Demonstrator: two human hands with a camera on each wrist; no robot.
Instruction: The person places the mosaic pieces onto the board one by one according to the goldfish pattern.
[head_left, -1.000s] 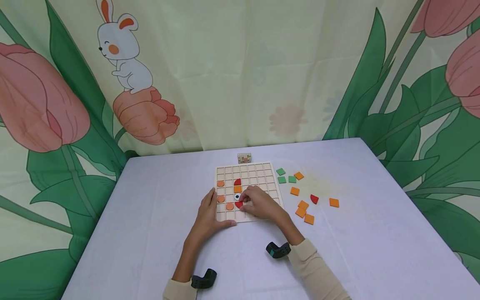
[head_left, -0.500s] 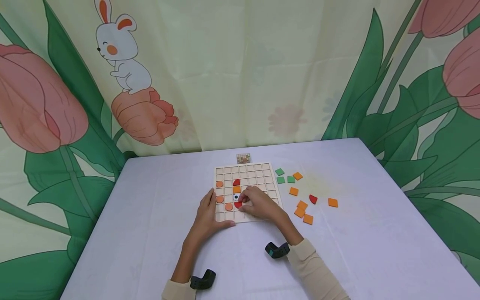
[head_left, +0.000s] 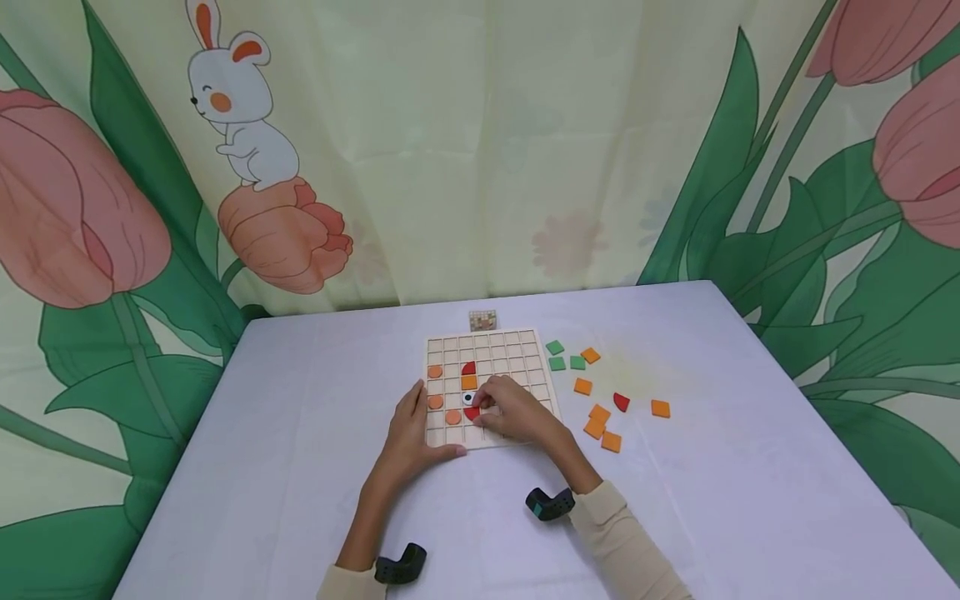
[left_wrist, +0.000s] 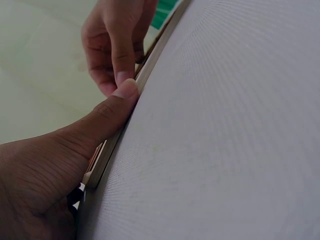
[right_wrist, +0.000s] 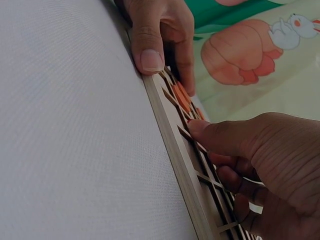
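On pale-wood square board [head_left: 498, 364], red curved pc. [head_left: 470, 413] is being pinched by R hand [head_left: 513, 408], L hand [head_left: 409, 435] spread, slip risking tilt.

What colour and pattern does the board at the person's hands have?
The board is pale, wood-coloured, with a grid of squares; the head view shows it best.

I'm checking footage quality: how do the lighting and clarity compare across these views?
Head view: bright, fairly even light, though the pieces on the board look small; left wrist view: dimmer, fine ripple-like lines across the white cloth; right wrist view: also dim, the board steeply foreshortened.
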